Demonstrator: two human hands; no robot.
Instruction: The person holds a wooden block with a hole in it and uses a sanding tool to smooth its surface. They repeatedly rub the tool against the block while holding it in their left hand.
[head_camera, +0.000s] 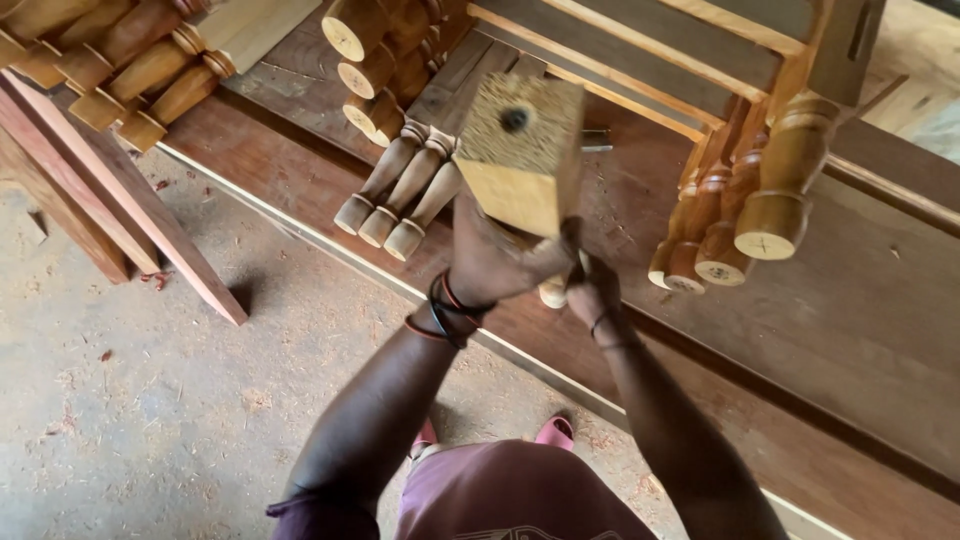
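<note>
Broad dark wood surface (860, 330) runs diagonally across the view, w/ sawdust-strewn concrete floor (130, 400) to its left. No packages, labels or signs show; only pencil marks on a few cut ends, too small to read. A slatted light-wood frame (640, 60) lies on the surface at top centre. Bundles of turned wooden legs lie around it: one stack top left (120, 70), another top centre (375, 60), three legs side by side (400, 195) just left of the hands, and a group at right (740, 210) leaning against the frame, round feet toward the camera.

The square-ended wooden leg (520, 150) is held up between both hands, above the surface's near edge, its square cut end tilted toward the camera w/ a dark hole in the middle. Left hand (490, 260) sits directly beneath the block, grip wrapped tight around the leg's underside, wrist w/ dark bands bent upward. Right hand (590, 290) is just right of and below it, touching the leg's lower part; fingers curled, but whether they fully close on the leg can't be told. Both forearms reach up and forward from the body, roughly converging at the leg.
</note>
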